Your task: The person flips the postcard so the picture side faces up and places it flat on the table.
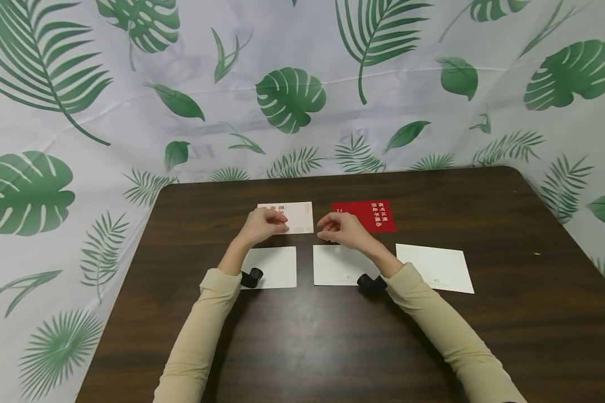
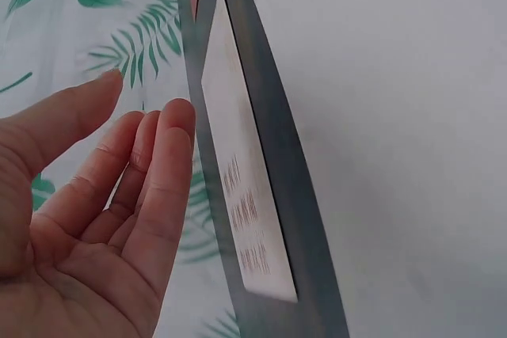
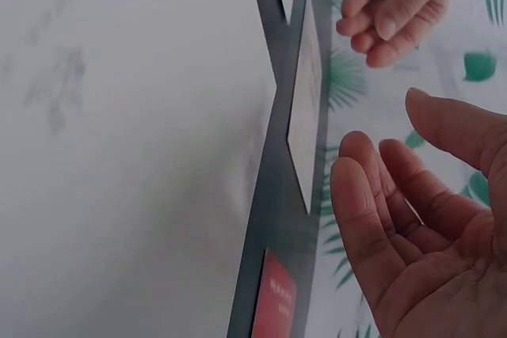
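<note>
Left hand (image 1: pixel 264 223): hovers above the left part of the pale printed card (image 1: pixel 299 217), clear of it in the left wrist view; thumb and loosely bent fingers apart, pinching nothing; perhaps raised so as not to nudge it.
Right hand (image 1: pixel 345 228): hangs in the air by the near left corner of the red card (image 1: pixel 370 215); fingers gently curved, thumb well away from the fingertips, holding nothing; turned toward the left hand, with a gap between.
Far row: pale printed card at left, lying flat, reddish characters turned sideways and partly hidden by the left hand; red card at right, also flat, white characters near the right edge.
Near row: left white card (image 1: pixel 277 267), middle white card (image 1: pixel 335 262) and right white card (image 1: pixel 438 263), all flat, the last set askew; seemingly spread without overlap to leave each separate.
Wrist cameras: black, at the left wrist (image 1: pixel 253 277) and right wrist (image 1: pixel 370 284), presumably worn there to look along each palm.
Surroundings: dark wood-grain table (image 1: pixel 292 347); leaf-printed white cloth (image 1: pixel 206 140) behind, perhaps hung as a backdrop.
</note>
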Available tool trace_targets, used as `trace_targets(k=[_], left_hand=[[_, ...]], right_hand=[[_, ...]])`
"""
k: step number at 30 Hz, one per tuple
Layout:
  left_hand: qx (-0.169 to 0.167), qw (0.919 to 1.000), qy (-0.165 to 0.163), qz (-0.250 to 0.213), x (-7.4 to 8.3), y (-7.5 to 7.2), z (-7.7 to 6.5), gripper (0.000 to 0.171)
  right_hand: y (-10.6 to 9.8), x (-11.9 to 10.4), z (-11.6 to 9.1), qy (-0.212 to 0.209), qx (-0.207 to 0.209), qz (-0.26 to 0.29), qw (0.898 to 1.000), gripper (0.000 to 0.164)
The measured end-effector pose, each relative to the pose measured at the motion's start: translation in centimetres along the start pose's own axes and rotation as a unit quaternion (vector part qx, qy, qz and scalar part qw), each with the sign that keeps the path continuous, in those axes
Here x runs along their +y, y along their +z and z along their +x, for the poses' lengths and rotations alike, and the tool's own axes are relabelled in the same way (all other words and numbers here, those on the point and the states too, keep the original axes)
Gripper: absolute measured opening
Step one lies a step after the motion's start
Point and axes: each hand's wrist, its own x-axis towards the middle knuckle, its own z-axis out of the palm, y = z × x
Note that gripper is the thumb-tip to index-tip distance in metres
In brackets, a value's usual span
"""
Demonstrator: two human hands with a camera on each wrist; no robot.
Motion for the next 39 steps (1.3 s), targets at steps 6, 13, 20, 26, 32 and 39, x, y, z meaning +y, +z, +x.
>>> trace_targets(k=[6,13,20,26,32,39], left_hand=[[0.020,0.9996,-0.021,0.005,-1.1,-1.4,-1.9,0.024],[0.044,0.9983,-0.027,0.025,-2.3,-2.9,-4.2,0.024],[0.060,0.9970,-0.032,0.036,-3.8,-4.4,-6.4,0.023],[0.068,0.9955,-0.025,0.061,-4.9,-5.0,-7.5,0.022],[0.071,0.9935,-0.040,0.080,-5.5,-5.3,-8.3,0.023],[0.051,0.9932,-0.059,0.087,-5.8,-5.3,-8.5,0.029]], right_hand=[[1.7,-0.9,0.2,-0.028,-0.007,-0.008,1.000,0.024],[3.6,-1.9,0.4,-0.045,-0.026,-0.011,0.999,0.023],[5.1,-2.3,0.6,-0.037,-0.043,-0.014,0.998,0.028],[5.8,-2.3,0.8,-0.035,-0.056,-0.026,0.998,0.030],[6.4,-2.4,1.1,-0.028,-0.058,-0.038,0.997,0.031],[6.7,-2.4,1.4,-0.012,-0.069,-0.057,0.996,0.035]])
